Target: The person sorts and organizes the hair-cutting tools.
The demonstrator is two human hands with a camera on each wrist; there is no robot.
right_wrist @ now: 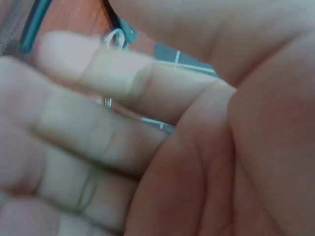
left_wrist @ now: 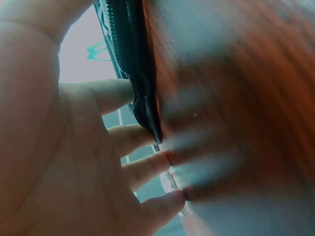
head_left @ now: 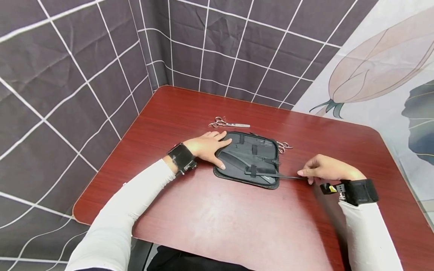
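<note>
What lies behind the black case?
One pair of scissors lies in view beyond it. Scissor handles show past its right edge; the rest is hidden by the case.

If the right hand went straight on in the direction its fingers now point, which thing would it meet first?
Apart from the dark strap that it pinches, the right hand would probably meet the black case first, at its right edge; the hand's exact height is unclear.

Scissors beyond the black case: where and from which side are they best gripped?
Probably by the ring handles of the scissors, from above and the left: they lie flat, handles left, blades pointing right. The left hand, on the case, is nearest.
</note>
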